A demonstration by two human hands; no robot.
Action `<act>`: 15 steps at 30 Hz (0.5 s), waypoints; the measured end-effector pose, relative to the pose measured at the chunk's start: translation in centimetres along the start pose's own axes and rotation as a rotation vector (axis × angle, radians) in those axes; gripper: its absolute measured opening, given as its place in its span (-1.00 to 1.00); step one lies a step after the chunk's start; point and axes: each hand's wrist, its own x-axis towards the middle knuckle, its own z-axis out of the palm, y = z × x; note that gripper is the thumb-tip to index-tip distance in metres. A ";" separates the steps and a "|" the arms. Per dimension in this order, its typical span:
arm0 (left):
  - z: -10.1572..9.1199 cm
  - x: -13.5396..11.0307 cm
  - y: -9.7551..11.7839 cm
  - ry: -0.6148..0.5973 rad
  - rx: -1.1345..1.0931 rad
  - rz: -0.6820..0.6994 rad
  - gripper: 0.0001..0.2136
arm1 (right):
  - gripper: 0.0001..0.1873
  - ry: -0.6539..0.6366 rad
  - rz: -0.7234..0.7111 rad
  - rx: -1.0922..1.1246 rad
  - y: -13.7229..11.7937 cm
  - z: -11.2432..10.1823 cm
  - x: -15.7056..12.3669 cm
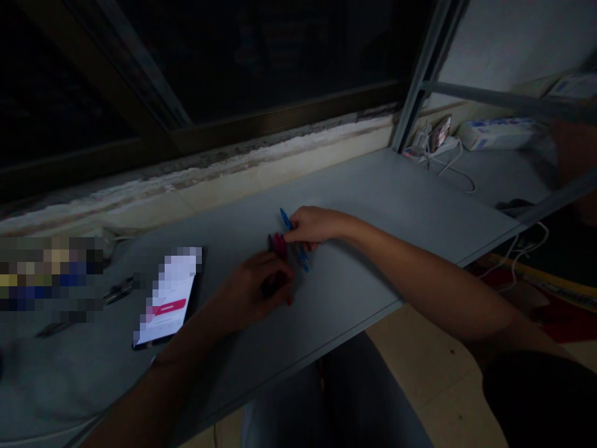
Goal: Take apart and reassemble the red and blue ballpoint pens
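My right hand is closed in a pinch on a blue pen that lies slanted on the grey desk; its lower end shows below the fingers. My left hand is curled around a bundle of pens or markers, a pink one and a dark one sticking out at the top and a red tip at the bottom. The two hands are close together near the middle of the desk.
A lit phone lies left of my left hand. Dark tools lie further left beside a blurred patch. At the back right stand a charger with white cables and a tissue pack. A dark window runs along the back. The desk's front edge is near my legs.
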 end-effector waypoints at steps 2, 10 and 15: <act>0.1 0.0 0.1 0.000 0.005 0.022 -0.91 | -0.62 -0.003 0.007 0.051 0.1 0.0 0.0; 0.6 0.2 -0.1 0.020 0.004 -0.070 -0.84 | -0.69 -0.029 -0.058 0.296 0.4 -0.4 -0.2; -0.2 -0.3 1.8 0.111 -0.042 -0.164 -0.69 | -0.66 0.067 -0.055 0.398 0.5 -0.9 -0.4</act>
